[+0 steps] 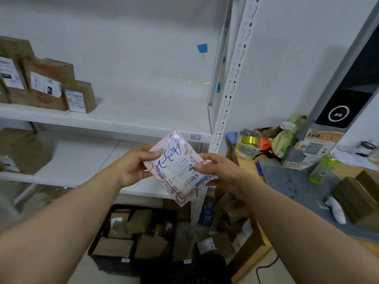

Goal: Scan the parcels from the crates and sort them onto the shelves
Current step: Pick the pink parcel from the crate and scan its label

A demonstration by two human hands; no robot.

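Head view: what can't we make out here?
- Pink printed plastic mailer parcel: label's fine print too small; side edges covered by the left hand and right hand.
- Brown paper parcels on the upper shelf: leftmost cut by the frame edge, labels blurred.
- Black plastic crate: contents dim and blurred.
- Grey scanner tower: top cut by the frame edge.

The label on the pink parcel (176,167) carries print too small to read. The fingers of the left hand (133,168) and right hand (220,171) lie hidden behind it. Brown parcels (12,74) at the far left of the upper shelf (123,121) are cut by the left edge. The near black crate (184,271) runs off the bottom edge, the tall grey device (356,83) off the right.
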